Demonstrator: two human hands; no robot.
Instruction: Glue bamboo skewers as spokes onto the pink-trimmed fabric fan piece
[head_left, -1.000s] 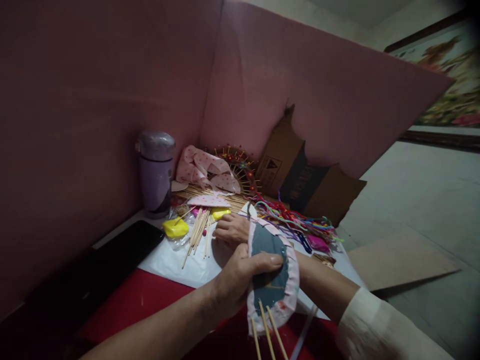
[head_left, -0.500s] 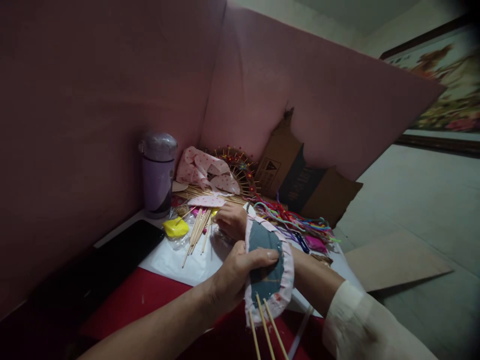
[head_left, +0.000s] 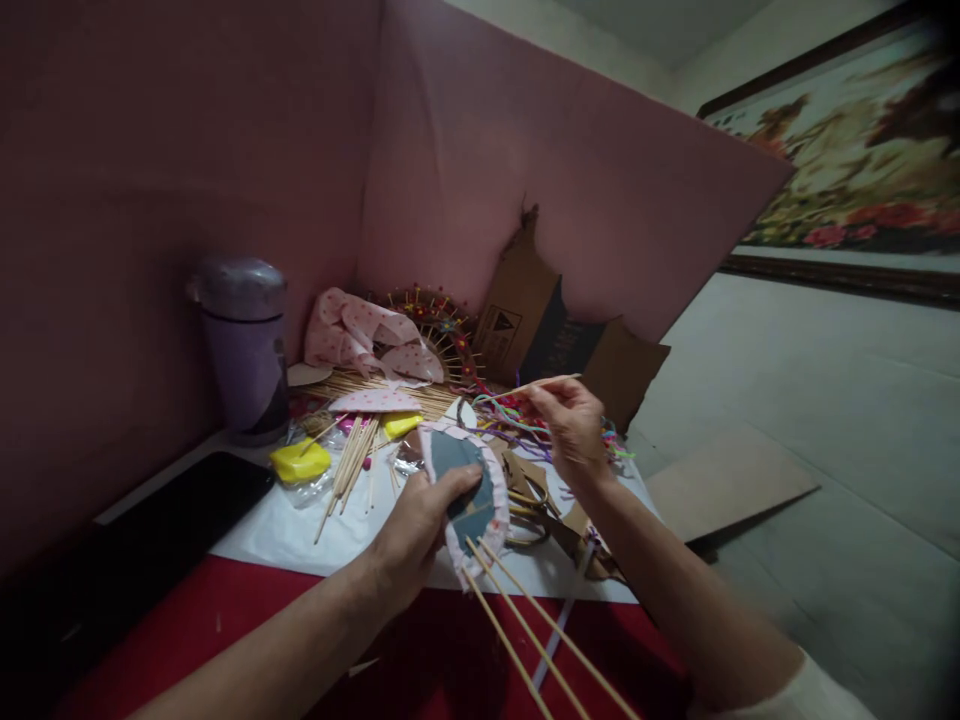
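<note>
My left hand [head_left: 420, 520] grips a rounded cardboard piece [head_left: 456, 462], its thumb lying on the blue-grey face. Pink dotted fabric is folded round the piece's edge, and three thin sticks [head_left: 517, 625] stick out from its lower end. Raised to the right of it, my right hand [head_left: 574, 420] pinches a thin stick [head_left: 529, 387] that points left. Loose wooden sticks [head_left: 351, 470] and yellow clay packets [head_left: 300, 460] lie on the white sheet beyond my left hand.
A purple bottle [head_left: 246, 350] and a black phone [head_left: 199, 510] are at the left. Pink dotted cloth [head_left: 360, 335], a pin-studded arch [head_left: 450, 325], torn cardboard [head_left: 517, 310] and coloured pipe cleaners [head_left: 517, 425] are at the back. Scissors [head_left: 532, 525] lie right of centre.
My right hand has come out from behind the cardboard piece, moved right and up, and now holds a thin stick. The view has shifted, and the scissors have come into sight.
</note>
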